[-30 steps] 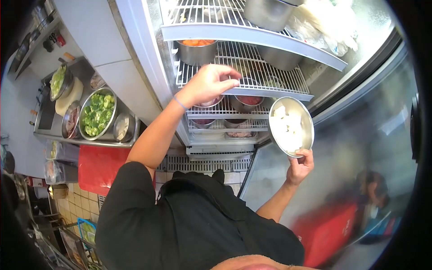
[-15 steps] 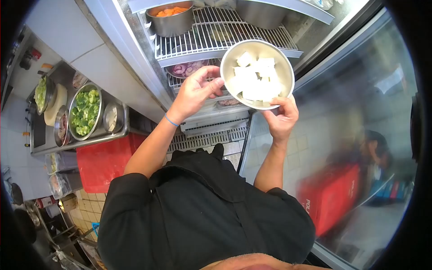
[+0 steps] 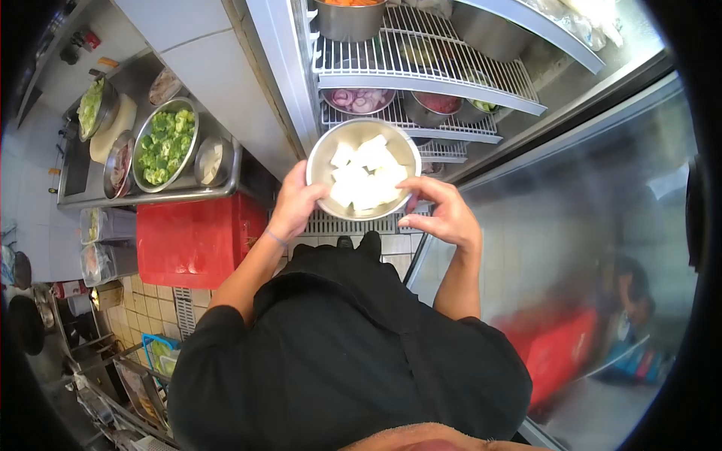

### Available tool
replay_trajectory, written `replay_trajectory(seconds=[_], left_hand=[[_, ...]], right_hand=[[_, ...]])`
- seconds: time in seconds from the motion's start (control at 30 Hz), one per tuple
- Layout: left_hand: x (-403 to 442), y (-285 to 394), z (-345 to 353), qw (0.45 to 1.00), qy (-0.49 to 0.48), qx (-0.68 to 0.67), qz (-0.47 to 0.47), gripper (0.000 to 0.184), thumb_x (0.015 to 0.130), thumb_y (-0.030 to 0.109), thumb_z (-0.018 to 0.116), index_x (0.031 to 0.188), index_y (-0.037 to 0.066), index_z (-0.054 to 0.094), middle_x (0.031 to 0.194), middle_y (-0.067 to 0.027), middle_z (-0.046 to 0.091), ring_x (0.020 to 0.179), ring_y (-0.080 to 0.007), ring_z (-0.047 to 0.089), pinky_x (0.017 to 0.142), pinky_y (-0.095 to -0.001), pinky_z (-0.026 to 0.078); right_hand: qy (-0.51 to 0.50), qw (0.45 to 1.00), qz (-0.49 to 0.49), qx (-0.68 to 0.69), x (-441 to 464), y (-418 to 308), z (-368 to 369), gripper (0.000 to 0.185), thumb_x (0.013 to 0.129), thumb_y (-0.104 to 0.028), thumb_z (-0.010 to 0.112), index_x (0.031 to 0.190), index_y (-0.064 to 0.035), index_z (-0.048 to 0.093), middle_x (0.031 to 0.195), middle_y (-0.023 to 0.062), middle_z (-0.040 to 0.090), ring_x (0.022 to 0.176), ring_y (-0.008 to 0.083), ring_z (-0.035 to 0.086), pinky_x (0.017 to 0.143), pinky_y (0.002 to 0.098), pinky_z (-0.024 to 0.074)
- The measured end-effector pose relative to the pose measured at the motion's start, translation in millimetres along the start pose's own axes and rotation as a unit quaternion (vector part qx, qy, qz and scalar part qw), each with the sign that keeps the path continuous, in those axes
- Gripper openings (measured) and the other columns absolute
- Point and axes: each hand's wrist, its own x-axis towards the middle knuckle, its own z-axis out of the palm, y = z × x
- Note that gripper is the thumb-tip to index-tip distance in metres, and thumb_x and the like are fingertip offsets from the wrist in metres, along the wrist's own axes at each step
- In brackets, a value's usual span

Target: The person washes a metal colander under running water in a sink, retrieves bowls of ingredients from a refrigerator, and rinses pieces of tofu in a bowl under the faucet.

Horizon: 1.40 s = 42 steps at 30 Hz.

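Observation:
A round metal bowl (image 3: 319, 153) holds several bright white cubes of food (image 3: 367, 171), which look like cheese or tofu. It is tilted toward me, in front of the open fridge. My left hand (image 3: 295, 201) grips the bowl's left side, thumb over the rim and fingers underneath. At the right rim, the fingertips of my right hand (image 3: 445, 210) reach the edge, while the thumb stands apart below with a gap between. Behind the bowl are fridge racks (image 3: 429, 79) with a bowl of sliced red onion (image 3: 362, 100) and a metal pot (image 3: 350, 22) of orange pieces.
The glass fridge door (image 3: 556, 225) stands open on the right. A steel counter (image 3: 226, 177) on the left carries a bowl of broccoli (image 3: 167, 146) and several other bowls. Under it is a red bin or box (image 3: 192, 244). A wall edge (image 3: 263, 68) separates counter and fridge.
The bowl has come down and left, nearer my body. My left hand has closed on its rim. My right hand has loosened from underneath and shifted to the right edge. The view has turned leftward.

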Motion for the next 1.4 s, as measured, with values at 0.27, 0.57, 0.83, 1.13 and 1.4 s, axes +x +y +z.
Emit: replay_trajectory(seconds=[0.27, 0.57, 0.83, 1.13, 1.4], left_hand=[[-49, -57, -107, 0.980, 0.165, 0.109, -0.016, 0.030, 0.073, -0.004, 0.056, 0.103, -0.002, 0.055, 0.098, -0.0092, 0.062, 0.087, -0.0161, 0.060, 0.074, -0.0293, 0.052], [-94, -88, -151, 0.958, 0.282, 0.043, -0.019, 0.032, 0.072, -0.005, 0.054, 0.104, -0.001, 0.054, 0.098, -0.0118, 0.063, 0.079, -0.0190, 0.063, 0.058, -0.0301, 0.055], [-140, -97, -173, 0.941, 0.337, 0.021, 0.024, 0.041, 0.073, -0.003, 0.055, 0.114, 0.000, 0.052, 0.104, -0.0127, 0.063, 0.085, -0.0233, 0.066, 0.061, -0.0351, 0.057], [-164, -110, -203, 0.931, 0.358, -0.033, -0.066, 0.043, 0.075, -0.004, 0.053, 0.117, -0.001, 0.048, 0.112, -0.0176, 0.060, 0.088, -0.0321, 0.068, 0.069, -0.0470, 0.062], [-161, -117, -214, 0.927, 0.369, -0.062, -0.029, 0.047, 0.075, -0.005, 0.053, 0.121, -0.002, 0.047, 0.113, -0.0179, 0.059, 0.091, -0.0325, 0.067, 0.068, -0.0454, 0.062]], right_hand=[[0.087, 0.988, 0.077, 0.098, 19, 24, 3, 0.024, 0.080, -0.001, 0.073, 0.104, 0.0008, 0.066, 0.087, 0.0014, 0.061, 0.080, 0.0071, 0.058, 0.072, 0.0226, 0.0486], [0.261, 0.948, -0.110, -0.142, 201, -14, -24, 0.042, 0.079, -0.016, 0.075, 0.117, -0.0023, 0.063, 0.117, 0.0133, 0.061, 0.086, 0.0213, 0.065, 0.077, 0.0306, 0.0521], [0.312, 0.928, -0.143, -0.143, 159, 7, 4, 0.008, 0.081, -0.006, 0.061, 0.079, 0.0002, 0.065, 0.068, 0.0077, 0.063, 0.061, 0.0126, 0.058, 0.060, 0.0270, 0.0482], [0.250, 0.932, -0.022, -0.262, 150, 143, 79, 0.036, 0.072, -0.012, 0.075, 0.106, -0.0035, 0.067, 0.110, 0.0185, 0.060, 0.090, 0.0382, 0.062, 0.079, 0.0427, 0.0506], [0.225, 0.966, -0.023, -0.128, 34, 22, 9, 0.018, 0.065, 0.001, 0.074, 0.078, 0.0001, 0.062, 0.084, 0.0032, 0.055, 0.077, 0.0141, 0.055, 0.066, 0.0265, 0.0471]])
